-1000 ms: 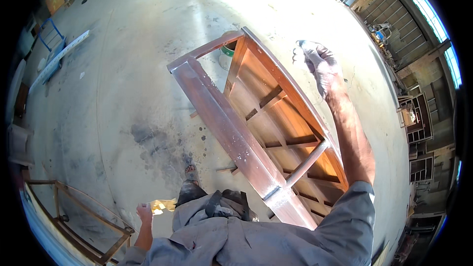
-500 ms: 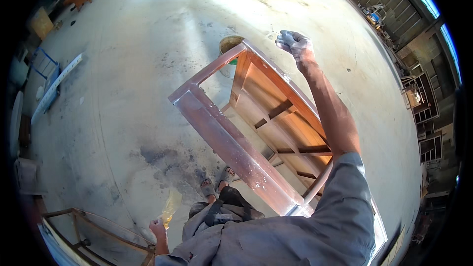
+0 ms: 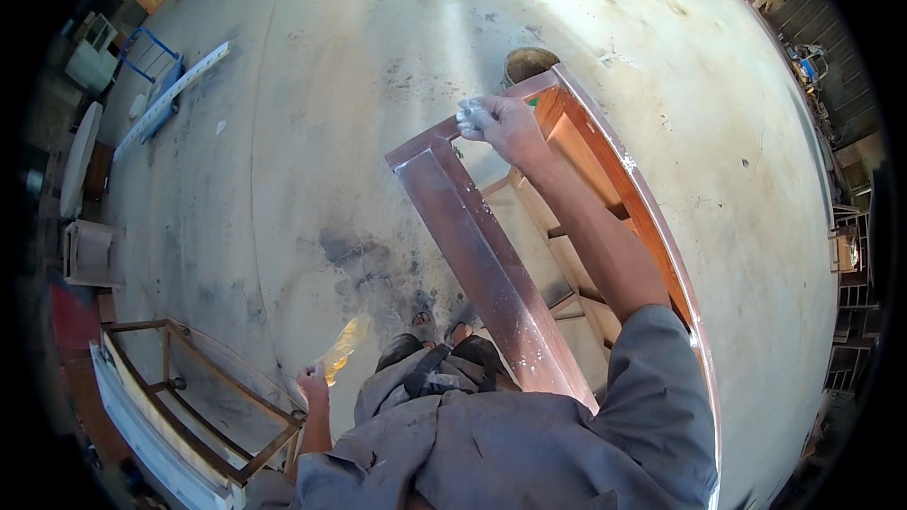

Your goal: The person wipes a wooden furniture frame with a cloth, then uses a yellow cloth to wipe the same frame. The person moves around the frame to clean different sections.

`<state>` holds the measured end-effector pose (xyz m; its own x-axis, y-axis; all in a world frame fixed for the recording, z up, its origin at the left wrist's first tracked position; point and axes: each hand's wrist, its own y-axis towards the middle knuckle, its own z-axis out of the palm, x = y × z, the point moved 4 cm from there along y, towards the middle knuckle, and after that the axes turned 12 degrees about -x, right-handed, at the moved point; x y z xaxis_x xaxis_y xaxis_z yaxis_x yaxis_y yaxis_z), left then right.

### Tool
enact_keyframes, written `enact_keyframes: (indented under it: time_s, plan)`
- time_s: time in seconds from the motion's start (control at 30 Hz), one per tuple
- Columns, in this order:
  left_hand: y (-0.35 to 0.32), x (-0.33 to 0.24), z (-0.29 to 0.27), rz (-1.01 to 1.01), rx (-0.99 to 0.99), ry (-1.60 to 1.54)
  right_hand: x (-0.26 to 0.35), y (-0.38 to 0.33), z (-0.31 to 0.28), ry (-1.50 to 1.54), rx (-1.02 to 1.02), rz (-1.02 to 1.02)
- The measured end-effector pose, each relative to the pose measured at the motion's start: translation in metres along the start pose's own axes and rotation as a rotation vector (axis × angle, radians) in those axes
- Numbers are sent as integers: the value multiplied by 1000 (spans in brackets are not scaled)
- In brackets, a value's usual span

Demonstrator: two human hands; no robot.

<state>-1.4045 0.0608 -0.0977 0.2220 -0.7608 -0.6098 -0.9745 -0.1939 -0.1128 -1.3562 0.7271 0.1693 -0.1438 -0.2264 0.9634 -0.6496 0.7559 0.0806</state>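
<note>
A brown wooden cabinet frame (image 3: 472, 255), specked with white, stands in front of me and to my right, its inside bare orange wood. Over its far end rail hangs my right hand (image 3: 501, 123), fingers closed and whitened with dust; what they hold, if anything, cannot be made out. Whether the fingertips touch the rail is unclear. Low on the left, my left hand (image 3: 312, 381) grips the lower end of a translucent yellow plastic piece (image 3: 347, 348), thin and elongated, away from the cabinet frame.
Just beyond the cabinet's far corner stands a round bucket (image 3: 529, 62). A slim wooden frame (image 3: 203, 373) is close by at lower left. Farther left are a blue trolley (image 3: 156, 71) and a long white strip (image 3: 175, 99). Stacked furniture (image 3: 848, 250) lines the right side.
My right hand has come left and nearer, from beyond the cabinet's far corner to over its end rail. The view has shifted; my left hand still holds the yellow plastic piece.
</note>
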Motion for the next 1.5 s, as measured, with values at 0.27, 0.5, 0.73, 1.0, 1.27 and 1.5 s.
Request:
enact_keyframes:
  time_s: [0.27,0.5,0.73,1.0,1.27,1.5]
  plan:
    - [91,-121,42,12,205,-391,20,-71,82,-245,-63,-255]
    - [203,-250,22,-89,470,-780,27,-120,144,-606,-214,-232]
    - [249,-355,2,-475,1019,-1031,16,-119,200,36,-602,210]
    - [220,-418,56,-520,1229,-1002,35,-107,185,-1134,-451,-122]
    - [160,-482,98,-583,1275,-893,33,22,161,288,-464,298]
    - [125,-538,152,-209,1169,-775,62,120,83,-811,-641,-254]
